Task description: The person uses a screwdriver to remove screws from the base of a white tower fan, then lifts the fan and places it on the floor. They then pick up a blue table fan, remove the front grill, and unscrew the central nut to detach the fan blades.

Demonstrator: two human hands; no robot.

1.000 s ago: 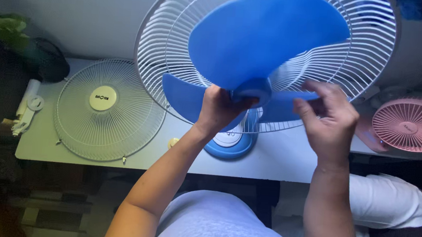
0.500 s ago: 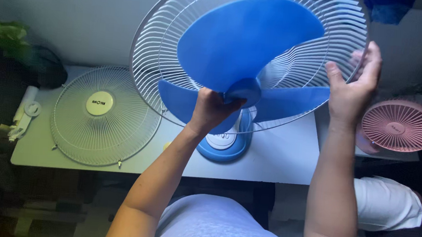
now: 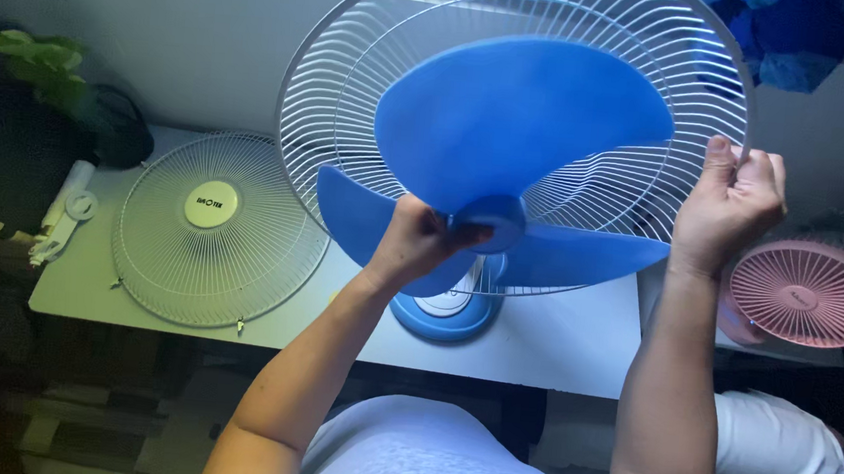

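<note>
A desk fan stands on the white table [image 3: 574, 349], with a blue three-bladed propeller [image 3: 521, 124] in front of its white rear wire guard [image 3: 354, 81] and a blue base [image 3: 441, 314] below. My left hand [image 3: 417, 242] grips the blue hub at the blade's centre. My right hand [image 3: 731, 206] is closed on the right rim of the rear guard.
The detached front wire guard [image 3: 217, 226] with a round cream badge lies flat on the table's left. A small pink fan [image 3: 804, 292] sits at the right. White small parts [image 3: 62, 214] lie at the table's left edge, with a leafy plant [image 3: 39, 61] behind. Blue cloth [image 3: 794, 36] hangs top right.
My right hand left the blade tip, rose to the guard's right rim and closed on it. The left hand stays on the hub. The view shifted slightly.
</note>
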